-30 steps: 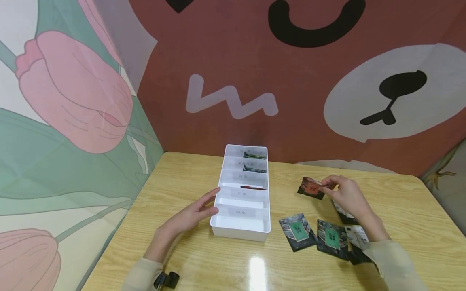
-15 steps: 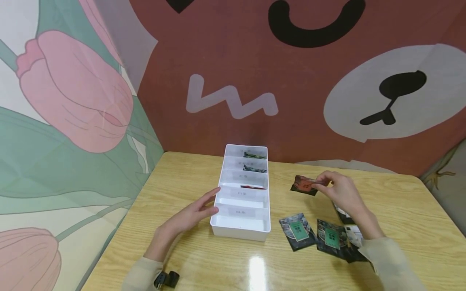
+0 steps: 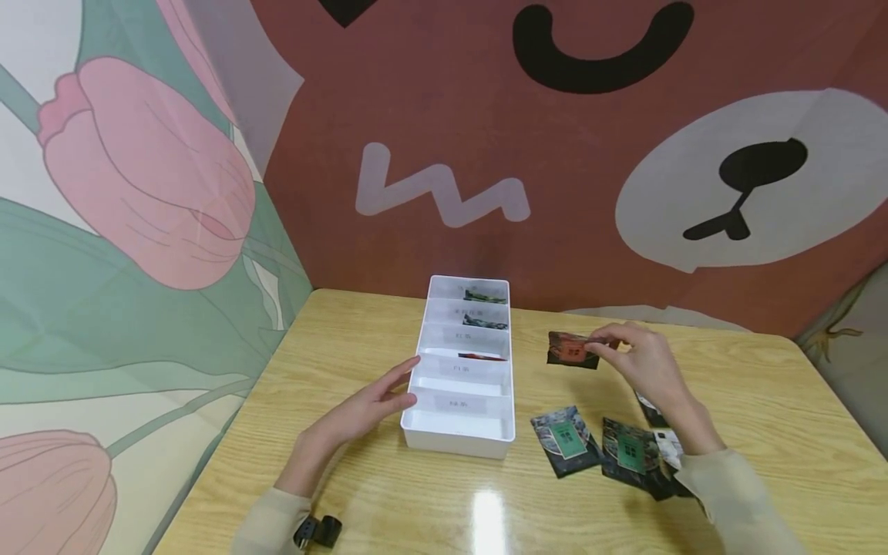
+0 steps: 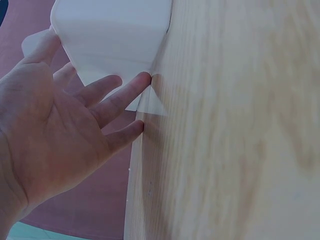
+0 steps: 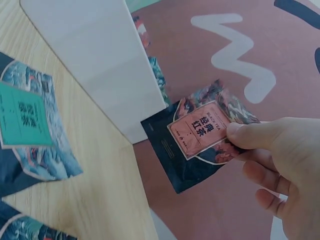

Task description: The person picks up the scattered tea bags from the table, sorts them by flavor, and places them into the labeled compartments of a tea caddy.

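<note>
My right hand (image 3: 645, 366) pinches the edge of a black tea bag packet (image 3: 571, 351) between thumb and fingers, to the right of a white divided box (image 3: 458, 443). In the right wrist view the packet (image 5: 167, 157) is tilted, its red label reading "BLACK TEA". The fingertips of my left hand (image 3: 364, 410) touch the box's left side, fingers spread and fairly straight. From the left wrist view, the hand (image 4: 60, 130) lies against the box's outer wall (image 4: 110, 45). A thin red packet (image 3: 482, 357) stands in the box's middle compartment.
Two green-labelled tea packets (image 3: 567, 439) lie on the table right of the box. Packets with white labels (image 3: 667, 447) are partly hidden under my right forearm. Green packets (image 3: 486, 321) sit in the two far compartments. A printed wall (image 3: 416, 247) rises behind the table.
My right hand has moved left with the black tea packet, bringing it closer to the box. The left hand has stayed at the box's side.
</note>
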Available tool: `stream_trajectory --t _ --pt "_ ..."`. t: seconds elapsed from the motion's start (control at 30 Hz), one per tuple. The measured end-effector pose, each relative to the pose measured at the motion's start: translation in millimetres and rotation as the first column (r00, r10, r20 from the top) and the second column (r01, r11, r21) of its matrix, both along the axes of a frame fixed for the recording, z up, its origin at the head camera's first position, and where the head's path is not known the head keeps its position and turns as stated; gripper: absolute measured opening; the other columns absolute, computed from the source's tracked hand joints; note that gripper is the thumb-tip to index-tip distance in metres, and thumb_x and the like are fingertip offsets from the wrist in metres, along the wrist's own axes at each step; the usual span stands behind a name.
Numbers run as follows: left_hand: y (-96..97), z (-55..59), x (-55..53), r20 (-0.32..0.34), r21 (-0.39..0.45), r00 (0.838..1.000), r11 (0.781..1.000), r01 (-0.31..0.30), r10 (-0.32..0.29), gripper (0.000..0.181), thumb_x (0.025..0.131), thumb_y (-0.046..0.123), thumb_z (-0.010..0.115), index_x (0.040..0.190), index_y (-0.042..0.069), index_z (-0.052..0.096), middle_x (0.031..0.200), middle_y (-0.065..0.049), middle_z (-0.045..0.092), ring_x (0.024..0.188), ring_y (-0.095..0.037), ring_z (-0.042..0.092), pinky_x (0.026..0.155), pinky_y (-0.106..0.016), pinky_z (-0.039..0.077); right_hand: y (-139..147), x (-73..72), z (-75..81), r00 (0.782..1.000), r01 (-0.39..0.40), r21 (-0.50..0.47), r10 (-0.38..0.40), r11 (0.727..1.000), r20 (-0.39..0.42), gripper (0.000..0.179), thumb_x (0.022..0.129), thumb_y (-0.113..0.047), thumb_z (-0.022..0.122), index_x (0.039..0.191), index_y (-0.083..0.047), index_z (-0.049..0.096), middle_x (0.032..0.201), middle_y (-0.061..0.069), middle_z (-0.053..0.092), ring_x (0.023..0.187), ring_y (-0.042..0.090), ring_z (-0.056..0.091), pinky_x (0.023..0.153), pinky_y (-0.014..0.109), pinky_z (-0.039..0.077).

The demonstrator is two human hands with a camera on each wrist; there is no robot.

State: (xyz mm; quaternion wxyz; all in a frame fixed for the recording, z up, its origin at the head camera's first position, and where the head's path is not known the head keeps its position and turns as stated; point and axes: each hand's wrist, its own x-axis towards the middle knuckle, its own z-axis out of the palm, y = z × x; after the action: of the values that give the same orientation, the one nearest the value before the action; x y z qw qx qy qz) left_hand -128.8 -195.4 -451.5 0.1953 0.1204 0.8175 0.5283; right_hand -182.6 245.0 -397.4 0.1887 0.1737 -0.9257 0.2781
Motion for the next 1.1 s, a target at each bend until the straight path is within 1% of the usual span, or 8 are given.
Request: stream_trajectory --t 0.13,0.27,0.37,0.53,0.73,0.9,0.97,1.1 --pt "-0.3 -1.2 -0.2 0.001 -0.005 1.000 1.000 -0.001 0.001 0.064 0.096 0.051 0.059 0.151 0.053 0.026 0.163 0.006 0.025 0.150 -0.026 0.027 0.118 -0.056 0.029 -5 1.7 4.0 0.998 -0.025 -0.010 0.024 1.000 -0.065 0.007 0.087 -0.017 0.077 0.094 -0.019 0.079 0.094 0.001 0.076 0.079 0.011 0.057 0.063 0.026 0.041" --pt "-0.4 -2.9 -1.3 -0.013 0.012 1.000 1.000 0.020 -0.020 0.065 0.098 0.046 0.058 0.154 0.048 0.024 0.164 0.003 0.024 0.150 -0.029 0.026 0.119 -0.056 0.027 -9 1.9 6.9 0.989 -0.063 -0.030 0.058 0.998 -0.135 0.012 0.084 -0.011 0.079 0.094 -0.019 0.080 0.089 -0.002 0.075 0.077 0.006 0.055 0.064 0.023 0.040" --pt "-0.9 -3.5 -1.6 -0.025 0.030 0.999 0.999 0.032 -0.032 0.065 0.100 0.043 0.058 0.155 0.044 0.024 0.165 0.001 0.022 0.150 -0.031 0.026 0.119 -0.056 0.026 -13 1.4 9.3 0.977 -0.102 -0.037 0.093 0.994 -0.191 0.016 0.081 -0.007 0.081 0.093 -0.017 0.080 0.085 -0.002 0.075 0.075 0.005 0.056 0.065 0.020 0.039" --pt "-1.6 -4.4 -1.0 -0.025 0.037 0.999 0.999 0.024 -0.023 0.064 0.099 0.044 0.058 0.154 0.045 0.025 0.164 0.003 0.023 0.150 -0.030 0.026 0.119 -0.057 0.026 -21 -1.1 13.4 0.953 -0.147 -0.033 0.133 0.989 -0.274 0.020 0.076 -0.001 0.083 0.094 -0.012 0.081 0.083 0.000 0.076 0.073 0.010 0.060 0.065 0.019 0.041" --pt "-0.5 -3.6 0.8 -0.003 0.046 1.000 0.999 0.004 -0.004 0.063 0.098 0.046 0.059 0.152 0.050 0.027 0.162 0.008 0.025 0.150 -0.026 0.027 0.119 -0.055 0.026 -34 -3.4 20.6 0.933 -0.183 -0.041 0.161 0.982 -0.323 0.023 0.076 0.001 0.082 0.097 -0.009 0.081 0.087 0.004 0.077 0.075 0.016 0.065 0.067 0.018 0.042" --pt "-0.5 -2.4 1.1 -0.013 0.045 1.000 0.999 0.005 -0.005 0.064 0.098 0.045 0.059 0.153 0.048 0.026 0.163 0.006 0.025 0.150 -0.027 0.027 0.119 -0.054 0.027 -49 -3.1 26.0 0.917 -0.231 -0.034 0.206 0.972 -0.342 0.024 0.078 0.001 0.080 0.100 -0.007 0.080 0.090 0.007 0.078 0.073 0.015 0.063 0.064 0.022 0.042" --pt "-0.6 -2.5 0.7 -0.012 0.044 1.000 0.999 0.007 -0.007 0.064 0.098 0.044 0.059 0.153 0.048 0.026 0.163 0.005 0.025 0.150 -0.027 0.027 0.119 -0.054 0.027 -54 -3.2 26.4 0.912 -0.248 -0.045 0.218 0.968 -0.347 0.023 0.078 0.002 0.080 0.100 -0.006 0.080 0.087 0.007 0.078 0.071 0.013 0.060 0.061 0.022 0.039" --pt "-0.6 -3.2 -0.2 -0.012 0.042 1.000 0.999 0.017 -0.017 0.064 0.099 0.044 0.059 0.154 0.047 0.025 0.163 0.005 0.025 0.150 -0.027 0.027 0.119 -0.054 0.027 -64 -5.0 27.1 0.899 -0.268 -0.072 0.223 0.961 -0.377 0.023 0.076 0.004 0.081 0.097 -0.006 0.080 0.079 0.005 0.076 0.068 0.012 0.056 0.065 0.022 0.037"
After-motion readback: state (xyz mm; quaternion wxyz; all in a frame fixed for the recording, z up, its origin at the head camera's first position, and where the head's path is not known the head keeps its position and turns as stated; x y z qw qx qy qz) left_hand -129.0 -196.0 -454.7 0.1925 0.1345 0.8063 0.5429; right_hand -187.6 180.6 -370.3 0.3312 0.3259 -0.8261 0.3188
